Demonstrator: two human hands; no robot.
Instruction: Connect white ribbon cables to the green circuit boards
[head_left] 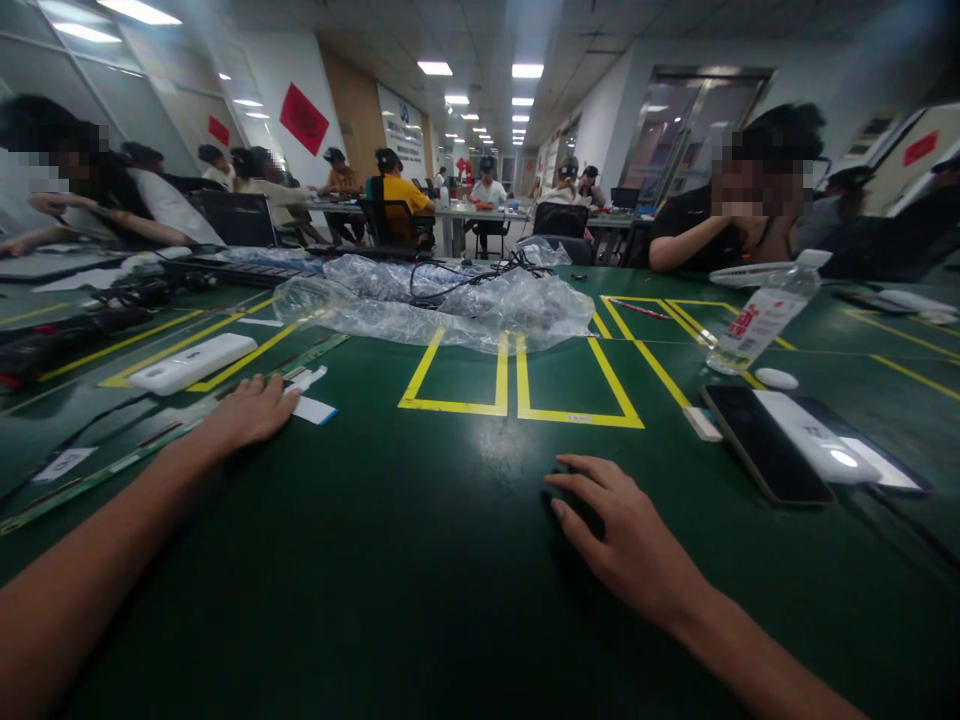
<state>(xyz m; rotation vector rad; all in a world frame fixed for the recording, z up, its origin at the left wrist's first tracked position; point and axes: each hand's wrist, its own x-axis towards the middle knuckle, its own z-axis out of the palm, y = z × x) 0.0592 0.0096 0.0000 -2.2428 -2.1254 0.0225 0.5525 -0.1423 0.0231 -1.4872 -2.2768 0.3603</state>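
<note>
Biggest thing first: the green table [442, 560], with everything laid out on it. Next is a messy heap of clear wrap [450, 300] with black cable on top, sitting toward the far side, probably so it's out of my arms' way. Yellow tape [577, 418] makes open-sided boxes on the tabletop; I'd guess they mark where stuff is meant to sit.

The green strip [90, 482] lies slantwise on my left, running up to and past my left hand [251, 408]. Can't tell if it's one length or two, since my hand hides the middle. That hand's palm down, fingers loosely laid out, which looks more like steadying than picking up. Can't tell if anything's pinched underneath. My right hand [619, 525] is relaxed and half spread low over the table, holding nothing, well apart from the strip.

Bottle [765, 315] is leaning in my view, maybe just lens stretch. Phone [765, 445] is off to the right, a white power bank [817, 438] beside it, seemingly parked within reach. Smallest: a white ribbon [315, 410] with a blue edge, by my left fingertips.
</note>
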